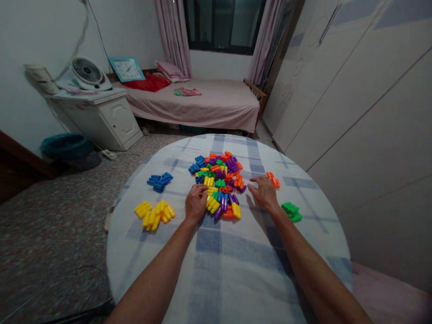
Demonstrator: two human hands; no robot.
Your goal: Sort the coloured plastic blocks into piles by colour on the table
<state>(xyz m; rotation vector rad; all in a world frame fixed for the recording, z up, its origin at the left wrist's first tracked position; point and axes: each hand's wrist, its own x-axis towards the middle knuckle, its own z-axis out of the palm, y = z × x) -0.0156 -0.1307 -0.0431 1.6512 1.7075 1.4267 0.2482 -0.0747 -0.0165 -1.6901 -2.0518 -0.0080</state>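
Left hand: grip curled at multicoloured plastic-tube pile, hold unclear. Right hand: grip half-spread, empty. Yellow tubes, blue tubes, orange tubes, green tubes apart, likely by colour.

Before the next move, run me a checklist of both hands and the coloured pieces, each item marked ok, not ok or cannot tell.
1. Right hand free: ok; nothing shows between thumb and fingers.
2. Left hand free: cannot tell; its fingertips are partly hidden at the mixed pile.
3. Blue group apart from yellow group: ok, bare cloth between.
4. Orange group apart from green group: ok.
5. Mixed pile all one colour: not ok; several colours lie jumbled.
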